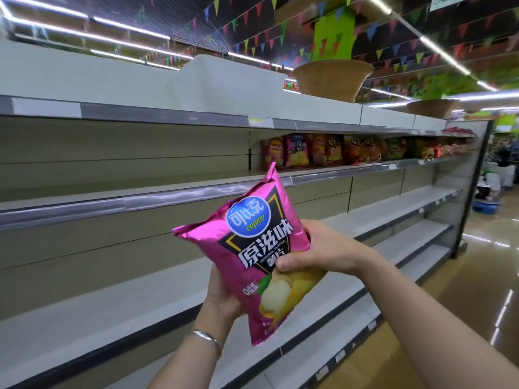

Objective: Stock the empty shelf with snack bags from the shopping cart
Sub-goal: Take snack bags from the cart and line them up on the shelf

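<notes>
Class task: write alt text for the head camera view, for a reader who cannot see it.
Both hands, left hand and right hand, hold a pink potato chip bag before empty store shelves; a row of chip bags stands farther right.

Pink foil chip bag [252, 242], blue logo, tilted upright before bare shelf [168, 192]; stocked snack bags [337, 150] further right.

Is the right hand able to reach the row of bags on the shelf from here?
Probably not yet. The right hand grips the pink bag together with the left hand, and the row of bags stands further along the shelf, beyond arm's reach.
</notes>
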A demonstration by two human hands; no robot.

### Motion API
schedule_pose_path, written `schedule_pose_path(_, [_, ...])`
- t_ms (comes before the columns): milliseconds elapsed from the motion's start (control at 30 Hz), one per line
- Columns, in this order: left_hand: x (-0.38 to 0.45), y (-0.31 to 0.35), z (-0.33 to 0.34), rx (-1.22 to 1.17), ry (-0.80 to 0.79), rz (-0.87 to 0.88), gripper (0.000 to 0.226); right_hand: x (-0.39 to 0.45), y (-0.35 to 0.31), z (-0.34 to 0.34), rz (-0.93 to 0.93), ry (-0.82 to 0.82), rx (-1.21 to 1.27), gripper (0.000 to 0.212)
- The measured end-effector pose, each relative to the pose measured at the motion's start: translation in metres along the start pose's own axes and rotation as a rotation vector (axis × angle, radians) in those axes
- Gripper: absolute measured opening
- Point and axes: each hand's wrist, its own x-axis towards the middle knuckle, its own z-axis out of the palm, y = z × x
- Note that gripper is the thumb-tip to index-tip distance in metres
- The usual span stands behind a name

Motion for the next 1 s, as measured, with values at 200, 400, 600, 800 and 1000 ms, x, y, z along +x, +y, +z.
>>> schedule_pose_path(200, [0.037,0.036,0.017,0.112,-0.066,0.158,0.055,0.021,0.044,-0.051,-0.068,0.099,0.156,0.064])
schedule_pose_path(400, [0.082,0.058,0.032,0.279,-0.049,0.148,0.024,0.037,0.102,-0.111,0.013,0.144,0.318,0.109])
schedule_pose_path(600, [0.128,0.074,0.048,0.497,0.055,0.273,0.026,0.065,0.134,-0.15,0.062,0.229,0.278,0.105])
schedule_pose_path(800, [0.173,0.09,0.052,0.657,0.174,0.313,0.038,0.104,0.159,-0.186,0.155,0.298,0.33,0.084])
schedule_pose_path(1000, [0.223,0.073,0.062,0.772,0.254,0.293,0.028,0.138,0.189,-0.244,0.16,0.327,0.379,0.071])
